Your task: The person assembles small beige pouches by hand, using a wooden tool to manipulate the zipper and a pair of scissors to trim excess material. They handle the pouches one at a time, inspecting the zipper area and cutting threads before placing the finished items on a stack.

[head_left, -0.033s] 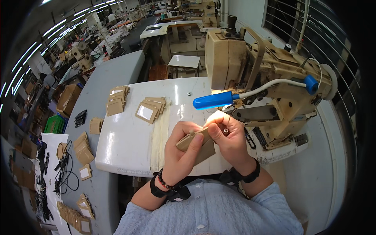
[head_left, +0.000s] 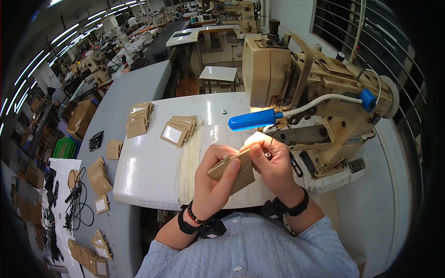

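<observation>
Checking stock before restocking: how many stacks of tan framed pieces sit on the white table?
2: one stack toward the table's far-left corner, one fanned stack just right of it. Further pieces lie off it on the grey surface.

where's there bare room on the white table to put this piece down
Bare white table lies near the front edge, left of the left hand. A smaller bare strip runs between the windowed tan frames and the blue lamp. It is crowded where both hands hold the tan piece at the sewing machine, right hand beside it.

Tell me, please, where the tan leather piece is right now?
In the head view the tan leather piece is held between the left hand and right hand, just in front of the sewing machine, under its blue lamp.
</observation>
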A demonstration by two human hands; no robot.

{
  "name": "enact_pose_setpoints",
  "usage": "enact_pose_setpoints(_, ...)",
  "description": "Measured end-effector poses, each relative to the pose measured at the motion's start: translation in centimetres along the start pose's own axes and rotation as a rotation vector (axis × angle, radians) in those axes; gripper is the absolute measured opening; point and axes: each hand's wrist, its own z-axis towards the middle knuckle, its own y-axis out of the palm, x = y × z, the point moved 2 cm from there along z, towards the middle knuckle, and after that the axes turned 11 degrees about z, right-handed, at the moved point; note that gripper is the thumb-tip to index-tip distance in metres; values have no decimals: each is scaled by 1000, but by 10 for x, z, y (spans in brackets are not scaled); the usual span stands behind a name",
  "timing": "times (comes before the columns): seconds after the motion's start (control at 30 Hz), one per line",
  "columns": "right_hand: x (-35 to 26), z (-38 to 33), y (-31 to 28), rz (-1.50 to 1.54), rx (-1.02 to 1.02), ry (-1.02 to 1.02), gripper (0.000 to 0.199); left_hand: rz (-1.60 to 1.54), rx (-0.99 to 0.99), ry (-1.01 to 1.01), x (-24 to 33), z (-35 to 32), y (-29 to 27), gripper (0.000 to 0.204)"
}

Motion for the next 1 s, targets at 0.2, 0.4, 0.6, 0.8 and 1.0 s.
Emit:
enact_pose_setpoints(0.2, -11, 1, -3, 114, -69, 109, 16, -165, -5, -146, -3, 2, -3, 22)
enact_pose_setpoints(0.4, -10, 3, 3, -20, 4, 33, 15, -227, 11, -176, -4, 2, 1, 22)
enact_pose_setpoints(0.6, -9, 5, 4, -29, 44, 61, 10, -175, 35, -152, -5, 2, 3, 22)
enact_pose_setpoints(0.8, -7, 5, 1, -49, 48, 60, 7, -78, 60, -86, 1, 1, 5, 22)
enact_pose_setpoints(1.0, -3, 8, 3, 12, 48, -20, 7, -58, 87, -51, 3, 0, 7, 19)
